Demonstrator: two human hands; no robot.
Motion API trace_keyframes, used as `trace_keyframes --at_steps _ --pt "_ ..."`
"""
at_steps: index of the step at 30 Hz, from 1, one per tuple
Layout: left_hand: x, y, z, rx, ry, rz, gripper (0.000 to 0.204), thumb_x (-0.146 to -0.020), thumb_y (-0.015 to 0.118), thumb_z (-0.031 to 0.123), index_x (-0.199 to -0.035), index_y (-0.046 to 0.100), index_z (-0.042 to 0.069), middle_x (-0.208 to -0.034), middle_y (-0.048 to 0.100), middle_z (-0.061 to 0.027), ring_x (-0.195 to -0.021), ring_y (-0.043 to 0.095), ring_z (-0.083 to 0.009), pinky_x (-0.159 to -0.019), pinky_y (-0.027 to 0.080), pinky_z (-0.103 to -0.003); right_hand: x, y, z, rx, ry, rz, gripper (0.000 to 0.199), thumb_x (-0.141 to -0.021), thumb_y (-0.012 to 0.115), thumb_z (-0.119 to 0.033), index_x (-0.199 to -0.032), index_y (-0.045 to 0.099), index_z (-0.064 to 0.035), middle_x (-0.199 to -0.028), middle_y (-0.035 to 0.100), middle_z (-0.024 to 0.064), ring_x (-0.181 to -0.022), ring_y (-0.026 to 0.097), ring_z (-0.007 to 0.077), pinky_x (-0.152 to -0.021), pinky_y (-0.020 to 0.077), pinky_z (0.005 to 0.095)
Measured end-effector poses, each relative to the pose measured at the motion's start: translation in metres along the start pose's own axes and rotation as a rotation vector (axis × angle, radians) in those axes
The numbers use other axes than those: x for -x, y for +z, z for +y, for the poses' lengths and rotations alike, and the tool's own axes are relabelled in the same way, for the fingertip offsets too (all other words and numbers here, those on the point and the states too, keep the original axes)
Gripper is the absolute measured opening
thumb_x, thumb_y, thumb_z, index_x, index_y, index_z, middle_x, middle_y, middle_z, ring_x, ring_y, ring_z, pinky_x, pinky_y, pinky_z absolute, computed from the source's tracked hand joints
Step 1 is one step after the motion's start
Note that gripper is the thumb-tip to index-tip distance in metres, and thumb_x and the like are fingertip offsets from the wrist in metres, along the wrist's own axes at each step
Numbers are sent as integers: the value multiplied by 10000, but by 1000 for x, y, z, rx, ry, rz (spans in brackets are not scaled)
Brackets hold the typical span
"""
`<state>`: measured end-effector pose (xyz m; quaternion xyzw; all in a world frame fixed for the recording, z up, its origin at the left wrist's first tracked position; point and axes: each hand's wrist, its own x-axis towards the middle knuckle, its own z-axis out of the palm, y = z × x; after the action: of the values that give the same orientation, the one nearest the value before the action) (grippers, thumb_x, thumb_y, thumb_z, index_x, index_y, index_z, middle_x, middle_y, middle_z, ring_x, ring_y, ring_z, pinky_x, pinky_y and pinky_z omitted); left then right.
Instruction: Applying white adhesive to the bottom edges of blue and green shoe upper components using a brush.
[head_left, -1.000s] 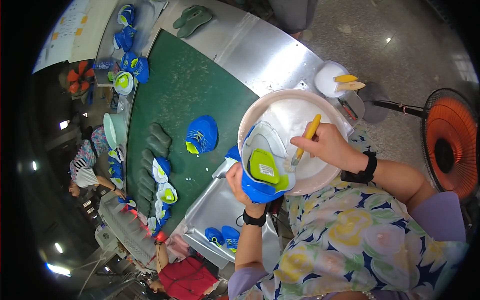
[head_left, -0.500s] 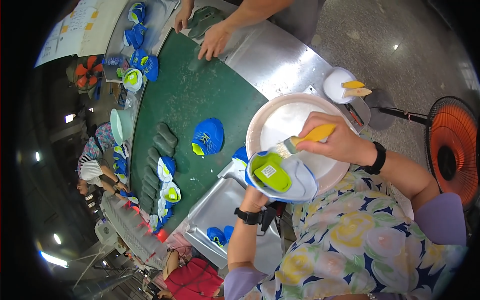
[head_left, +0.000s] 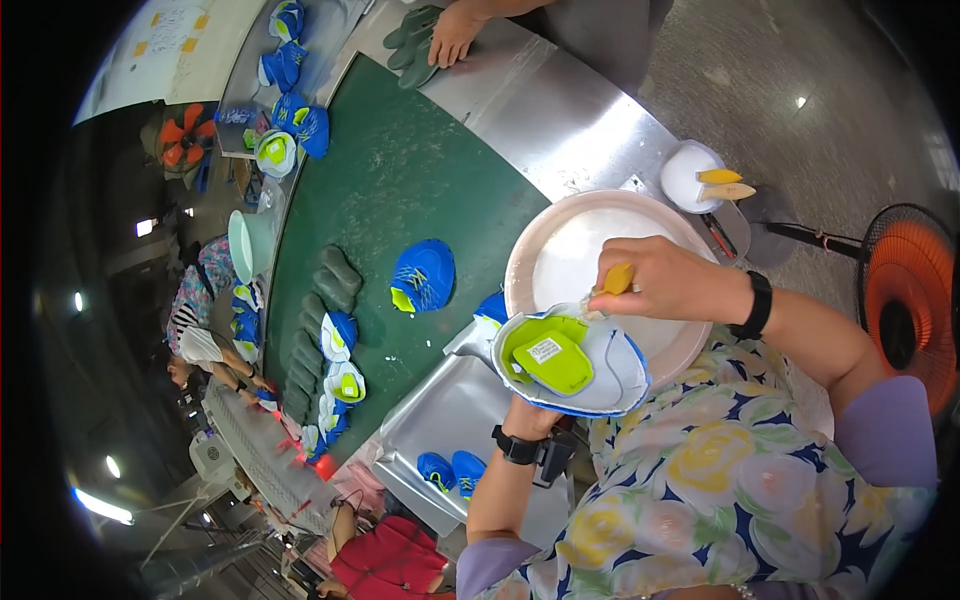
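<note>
My left hand, mostly hidden underneath, holds up a blue shoe upper with its pale inside facing up. A lime-green insole piece with a white label shows in it. In my right hand is a paintbrush with a yellow handle, closed in the fingers. Its bristles, partly hidden, meet the far edge of the upper. Behind and below my right hand stands a wide pale-pink basin with white liquid in it.
A green conveyor belt carries a blue upper and a row of dark foot-shaped forms. A metal tray holds blue shoes. A white bowl with brushes stands beyond the basin. Right is an orange fan. A co-worker's hand touches dark forms.
My right hand has turned the brush more upright and shifted it along the upper's edge. The upper has tilted more open toward me. The co-worker's hand has drawn back from the belt.
</note>
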<state>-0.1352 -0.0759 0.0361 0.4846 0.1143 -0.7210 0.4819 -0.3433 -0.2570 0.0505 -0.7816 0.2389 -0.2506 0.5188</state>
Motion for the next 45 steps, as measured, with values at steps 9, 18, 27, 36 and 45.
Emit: trace_keyframes --at_steps 9,18,27,36,45 --pt "2 25 4 210 -265 212 350 -996 490 340 -1156 571 39 -847 680 -103 -508 629 -165 -392 502 -231 -23 21 -5 31 -441 -33 237 -860 688 -255 -886 549 -64 -842 550 80 -745 608 279 -669 496 385" --pt "7 -14 -1 167 -52 -209 430 -982 509 374 -1276 531 61 -1112 642 -135 -873 650 -241 -711 563 -384 -21 7 -14 17 -164 -99 241 -867 691 -240 -832 558 -42 -799 569 114 -684 614 305 -629 498 385" --pt "2 -10 16 -150 372 -77 447 -975 541 305 -1346 499 59 -1264 588 -137 -1124 605 -250 -968 513 -421 -16 -7 -17 16 172 22 283 -837 724 -235 -762 605 10 -753 636 151 -619 621 300 -597 489 359" --pt "45 39 62 -1894 1425 -99 512 -670 632 -59 -1179 601 -9 -987 601 -150 -857 613 -330 -704 540 -363 2 -16 -31 19 119 81 161 -830 733 -150 -852 633 -26 -775 610 119 -669 611 264 -635 479 347" --pt "52 57 51 -1968 1566 34 287 -715 649 59 -998 641 16 -990 622 -115 -891 634 -276 -747 540 -367 -21 25 -68 259 -246 376 225 -788 739 -62 -980 621 -64 -1047 562 122 -932 580 293 -792 478 366"
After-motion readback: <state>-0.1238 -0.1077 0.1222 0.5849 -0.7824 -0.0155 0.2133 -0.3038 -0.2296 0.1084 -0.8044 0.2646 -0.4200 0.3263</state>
